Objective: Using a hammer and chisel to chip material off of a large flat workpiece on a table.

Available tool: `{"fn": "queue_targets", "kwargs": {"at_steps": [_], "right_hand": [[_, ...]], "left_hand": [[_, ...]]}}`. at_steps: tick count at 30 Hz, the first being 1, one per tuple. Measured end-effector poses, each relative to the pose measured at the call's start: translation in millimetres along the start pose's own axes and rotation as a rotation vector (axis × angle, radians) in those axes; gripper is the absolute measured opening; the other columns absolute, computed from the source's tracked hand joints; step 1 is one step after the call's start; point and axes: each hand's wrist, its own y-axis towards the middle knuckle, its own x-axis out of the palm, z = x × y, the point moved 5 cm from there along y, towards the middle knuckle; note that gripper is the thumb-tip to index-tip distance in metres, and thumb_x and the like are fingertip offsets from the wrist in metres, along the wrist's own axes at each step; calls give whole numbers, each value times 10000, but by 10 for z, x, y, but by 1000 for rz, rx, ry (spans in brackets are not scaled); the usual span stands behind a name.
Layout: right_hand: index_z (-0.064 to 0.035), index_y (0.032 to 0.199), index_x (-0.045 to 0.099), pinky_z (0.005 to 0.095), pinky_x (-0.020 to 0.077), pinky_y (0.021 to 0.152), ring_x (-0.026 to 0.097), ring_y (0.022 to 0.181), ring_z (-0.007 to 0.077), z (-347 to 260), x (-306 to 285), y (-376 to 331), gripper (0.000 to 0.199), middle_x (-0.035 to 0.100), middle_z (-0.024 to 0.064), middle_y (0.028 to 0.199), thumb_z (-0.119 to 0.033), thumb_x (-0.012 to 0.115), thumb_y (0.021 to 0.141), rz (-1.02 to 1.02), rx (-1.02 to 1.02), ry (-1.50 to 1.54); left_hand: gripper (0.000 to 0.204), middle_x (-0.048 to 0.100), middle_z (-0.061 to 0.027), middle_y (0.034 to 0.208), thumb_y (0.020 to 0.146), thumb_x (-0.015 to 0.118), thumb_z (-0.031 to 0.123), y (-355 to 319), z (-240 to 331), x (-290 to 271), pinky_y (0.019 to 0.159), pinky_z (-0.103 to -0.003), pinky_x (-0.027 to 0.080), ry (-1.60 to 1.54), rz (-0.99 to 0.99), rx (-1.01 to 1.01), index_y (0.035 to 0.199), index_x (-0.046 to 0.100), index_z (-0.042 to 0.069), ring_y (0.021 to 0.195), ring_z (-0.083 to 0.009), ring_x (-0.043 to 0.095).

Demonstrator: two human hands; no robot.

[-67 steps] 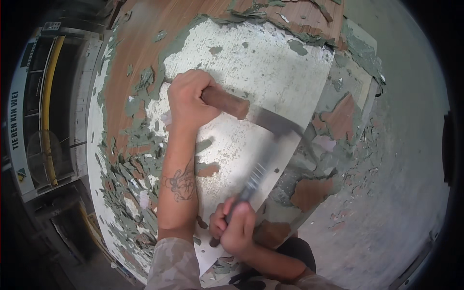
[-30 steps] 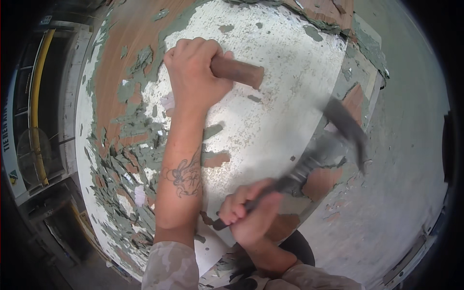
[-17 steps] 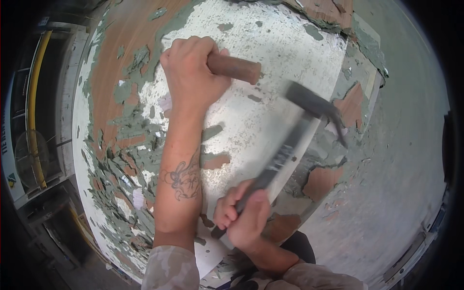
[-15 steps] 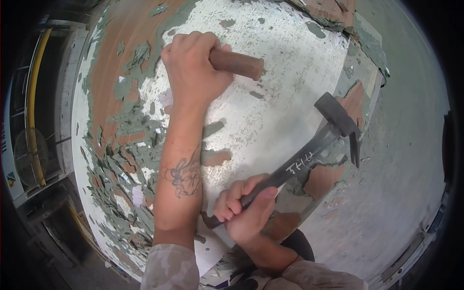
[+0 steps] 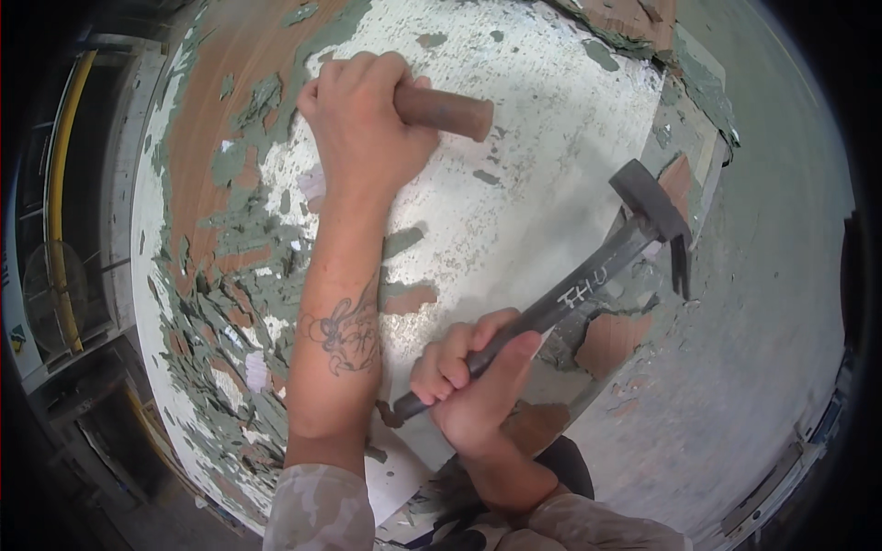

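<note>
My left hand [image 5: 358, 129] is closed round a thick brown cylindrical handle [image 5: 450, 112], its blunt end sticking out to the right. Whatever lies at the handle's other end is hidden behind the fingers. Lower down, my right hand [image 5: 478, 390] grips a dark claw hammer [image 5: 583, 280] near the bottom of its shaft. The hammer slants up to the right, head raised and claw toward the right. Beneath both hands spreads a pale, pitted board [image 5: 514, 193], partly covered by flaking grey-green coating [image 5: 248, 239].
Reddish-brown wood-grain patches [image 5: 207, 174] show at the board's left. Loose flakes [image 5: 216, 367] lie thickly at the lower left. Another ragged brown patch [image 5: 614, 342] sits below the hammer head. A smooth grey surface [image 5: 717, 404] extends on the right. A yellow bar [image 5: 62, 202] stands at the far left.
The hammer has shifted slightly up and right, its head a little higher. My left hand and the brown handle have moved slightly left and keep the same hold.
</note>
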Motion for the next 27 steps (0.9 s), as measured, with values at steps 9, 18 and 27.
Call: {"fn": "queue_targets", "kwargs": {"at_steps": [9, 18, 27], "right_hand": [[-136, 935, 392, 312, 324, 379, 341, 435, 125, -71, 106, -50, 516, 352, -3, 602, -629, 343, 1078, -123, 133, -277], [-150, 955, 384, 311, 305, 385, 308, 424, 129, 93, 215, -206, 562, 336, 3, 600, -704, 341, 1040, -147, 306, -477], [-136, 950, 388, 300, 317, 390, 335, 434, 119, 134, 213, -96, 505, 356, 6, 608, -622, 354, 1082, -124, 226, -435]], "left_hand": [[153, 624, -15, 856, 760, 758, 115, 71, -38, -8, 922, -466, 352, 0, 7, -37, 827, 623, 141, 924, -289, 572], [148, 624, -31, 892, 847, 763, 205, 10, -43, -47, 977, -466, 324, 66, 12, -66, 865, 640, 126, 999, -289, 573], [114, 607, -45, 936, 799, 726, 84, 13, -27, -58, 982, -505, 317, 97, 15, -82, 873, 647, 122, 989, -299, 556]]}}
